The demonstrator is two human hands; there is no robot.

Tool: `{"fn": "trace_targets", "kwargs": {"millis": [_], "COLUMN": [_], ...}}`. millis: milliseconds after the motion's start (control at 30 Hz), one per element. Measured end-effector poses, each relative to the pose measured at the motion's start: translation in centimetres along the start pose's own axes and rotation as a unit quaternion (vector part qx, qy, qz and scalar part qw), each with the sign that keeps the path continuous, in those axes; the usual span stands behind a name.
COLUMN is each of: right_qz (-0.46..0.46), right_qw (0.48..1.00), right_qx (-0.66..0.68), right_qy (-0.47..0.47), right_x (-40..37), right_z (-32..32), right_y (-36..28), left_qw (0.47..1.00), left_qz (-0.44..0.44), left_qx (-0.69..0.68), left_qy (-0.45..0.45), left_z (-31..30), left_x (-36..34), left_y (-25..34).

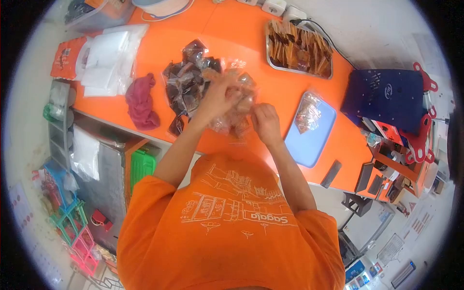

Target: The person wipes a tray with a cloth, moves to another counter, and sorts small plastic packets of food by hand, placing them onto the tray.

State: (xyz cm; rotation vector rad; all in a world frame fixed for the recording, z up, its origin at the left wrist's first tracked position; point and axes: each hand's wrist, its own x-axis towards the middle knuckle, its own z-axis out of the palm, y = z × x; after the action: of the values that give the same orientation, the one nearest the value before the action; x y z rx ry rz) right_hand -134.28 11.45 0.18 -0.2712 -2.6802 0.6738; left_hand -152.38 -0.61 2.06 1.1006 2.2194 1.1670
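My left hand (221, 100) reaches over a pile of small clear packets, its fingers bent round a plastic packet (246, 94) with light brown contents. Closed in a pinch, my right hand (267, 123) is at that packet's right edge; the exact grip is too small to see clearly. Just left of my left hand lie several packets with dark contents (181, 89). More light brown packets (238, 126) spread out beneath and in front of my hands.
A blue tray (307, 150) bearing a packet lies to the right. Behind it, a metal tray (325, 76) holds rows of brown packets. A maroon cloth (141, 103) and white plastic bags (107, 60) are at the left. A dark blue box (379, 99) stands at the far right.
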Motion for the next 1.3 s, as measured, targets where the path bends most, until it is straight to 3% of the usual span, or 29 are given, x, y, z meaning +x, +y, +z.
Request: {"fn": "trace_targets", "kwargs": {"millis": [33, 67, 133, 200, 267, 333, 400, 433, 467, 600, 700, 767, 833, 867, 933, 967, 1033, 1067, 1133, 1200, 1267, 1300], "right_qz": [0.074, 0.148, 0.174, 0.206, 0.130, 0.138, 0.145, 0.182, 0.218, 0.215, 0.224, 0.061, 0.047, 0.067, 0.089, 0.135, 0.182, 0.232, 0.284, 0.366, 0.337, 0.304], "right_qw": [0.997, 0.988, 0.984, 0.977, 0.991, 0.987, 0.983, 0.976, 0.967, 0.972, 0.967, 0.998, 0.998, 0.997, 0.993, 0.990, 0.982, 0.971, 0.956, 0.927, 0.939, 0.948], "right_qx": [0.021, 0.043, 0.049, 0.056, -0.040, -0.075, -0.108, -0.118, -0.127, -0.091, -0.075, -0.002, -0.026, -0.046, -0.066, -0.013, 0.040, 0.051, 0.064, 0.084, 0.052, 0.017], "right_qy": [-0.001, -0.003, 0.001, 0.005, 0.019, 0.031, 0.043, 0.002, -0.038, -0.039, -0.097, -0.027, -0.020, 0.007, 0.039, 0.028, 0.024, 0.034, 0.046, 0.000, -0.044, -0.087], "right_x": [0.0, -0.2, -0.7, -1.5, -2.9, -3.2, -3.6, -3.8, -3.9, -3.5, -2.8, -3.4, -4.6, -4.9, -5.9, -7.1, -8.4, -8.7, -9.0, -9.4, -9.9, -9.8], "right_z": [0.2, 0.3, 0.6, 0.8, 0.5, -0.3, -0.3, 0.0, 0.2, -0.5, -2.9, -5.2, -5.8, -5.8, -5.4, -4.4, -3.1, -2.8, -2.4, -2.3, -3.0, -3.5], "right_y": [0.3, 0.5, 1.3, 2.2, 3.3, 3.0, 2.8, 2.8, 2.8, 2.9, 2.3, -0.3, -1.0, -1.4, -0.9, 0.2, 1.0, 1.0, 1.2, 1.3, 1.2, 1.3], "left_qw": [0.959, 0.960, 0.936, 0.959, 0.977, 0.991, 0.991, 0.987, 0.987, 0.986, 0.984, 0.975, 0.993, 0.992, 0.957, 0.956, 0.953, 0.953, 0.975, 0.970, 0.965, 0.969], "left_qz": [0.125, 0.125, 0.112, 0.079, 0.044, -0.038, -0.056, -0.075, -0.073, -0.071, -0.056, -0.046, 0.000, 0.003, -0.017, -0.013, 0.166, 0.170, 0.211, 0.214, 0.214, 0.124], "left_qx": [0.217, 0.215, 0.328, 0.264, 0.198, 0.032, -0.029, -0.088, -0.087, -0.102, -0.148, -0.207, -0.087, -0.090, -0.072, -0.069, -0.071, -0.069, 0.066, 0.102, 0.142, 0.131], "left_qy": [0.134, 0.132, 0.058, 0.063, 0.060, 0.120, 0.116, 0.114, 0.109, 0.113, 0.088, 0.073, -0.082, -0.088, -0.280, -0.283, -0.241, -0.243, -0.019, -0.042, -0.055, -0.170], "left_z": [0.2, 0.4, 0.4, 0.5, 0.6, 1.0, 0.8, 0.8, 0.9, 1.9, 3.0, 3.9, 4.1, 4.8, 6.1, 6.8, 8.4, 9.1, 10.3, 12.1, 11.7, 10.6], "left_x": [0.6, 1.1, 2.5, 2.5, 2.0, 1.0, 0.3, 0.0, -0.2, -0.5, -1.1, -1.5, -2.0, -2.3, -2.6, -2.6, -2.2, -1.5, 0.5, 3.3, 4.3, 4.7], "left_y": [-0.6, -1.5, -2.6, -2.7, -1.9, -0.6, 0.7, 1.1, 1.3, 0.9, 0.3, 1.1, 2.4, 2.8, 3.4, 3.0, 1.9, 1.6, 1.0, -0.6, -0.1, 1.8]}}
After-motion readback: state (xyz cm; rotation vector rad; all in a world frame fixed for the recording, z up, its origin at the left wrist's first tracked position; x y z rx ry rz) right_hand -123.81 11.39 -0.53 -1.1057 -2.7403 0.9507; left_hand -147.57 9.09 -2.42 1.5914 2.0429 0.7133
